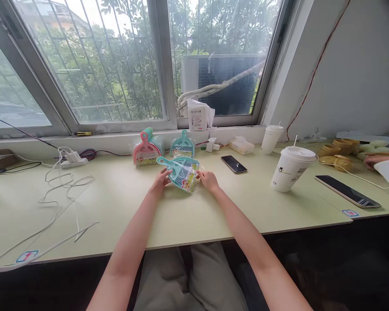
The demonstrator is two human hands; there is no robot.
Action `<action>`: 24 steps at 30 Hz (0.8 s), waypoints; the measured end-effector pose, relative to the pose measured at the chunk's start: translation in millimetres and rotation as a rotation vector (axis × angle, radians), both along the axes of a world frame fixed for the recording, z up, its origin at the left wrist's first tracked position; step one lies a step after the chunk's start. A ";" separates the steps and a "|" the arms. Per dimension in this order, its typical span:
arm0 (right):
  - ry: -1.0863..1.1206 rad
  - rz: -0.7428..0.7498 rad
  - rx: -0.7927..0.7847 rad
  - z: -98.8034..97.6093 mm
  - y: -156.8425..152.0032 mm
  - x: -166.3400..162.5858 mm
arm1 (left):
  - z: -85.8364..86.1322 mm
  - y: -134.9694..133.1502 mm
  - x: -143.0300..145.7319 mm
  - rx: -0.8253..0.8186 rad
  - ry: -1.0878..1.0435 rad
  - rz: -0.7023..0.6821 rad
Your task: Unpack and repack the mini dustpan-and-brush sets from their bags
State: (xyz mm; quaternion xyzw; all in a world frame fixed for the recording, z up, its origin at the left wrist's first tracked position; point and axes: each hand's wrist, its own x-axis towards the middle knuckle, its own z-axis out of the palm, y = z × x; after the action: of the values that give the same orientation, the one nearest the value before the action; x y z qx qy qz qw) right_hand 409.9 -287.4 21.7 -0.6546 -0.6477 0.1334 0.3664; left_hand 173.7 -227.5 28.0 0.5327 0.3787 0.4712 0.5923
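Between my two hands, a teal mini dustpan-and-brush set [181, 172] in clear wrapping is held tilted above the table, its handle toward the upper left. My left hand [162, 180] grips its lower left side near the handle. The fingers of my right hand [208, 179] pinch the wrapping at its right edge. Behind it, a row of wrapped dustpan sets [146, 151], pink in front and teal behind, stands upright at the left. Another teal dustpan set [182, 144] stands alone beside that row, its lower part partly covered by the held one.
A phone [234, 164], a tissue pack [241, 145], a lidded cup [290, 170], a smaller cup [271, 140] and a tablet-like device [346, 191] lie to the right. White cables [56, 201] spread over the left. Another person's hand [374, 160] shows at far right.
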 end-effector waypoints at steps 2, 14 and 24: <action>0.226 -0.001 -0.002 1.0 3.7 3.4 | 1.5 -4.8 0.3 0.017 -0.027 -0.062; 0.947 0.237 -0.096 7.4 4.0 26.0 | -4.1 -9.1 0.9 0.054 0.058 -0.332; 0.994 0.462 -0.155 4.7 -6.6 24.3 | -9.3 -24.0 -7.9 -0.010 0.055 -0.350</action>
State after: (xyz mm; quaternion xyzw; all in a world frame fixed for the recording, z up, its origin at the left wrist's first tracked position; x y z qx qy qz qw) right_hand 434.2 -294.0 26.4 -0.3788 -0.5118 0.5506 0.5398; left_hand 165.8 -251.4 18.7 0.6002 0.2986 0.3441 0.6574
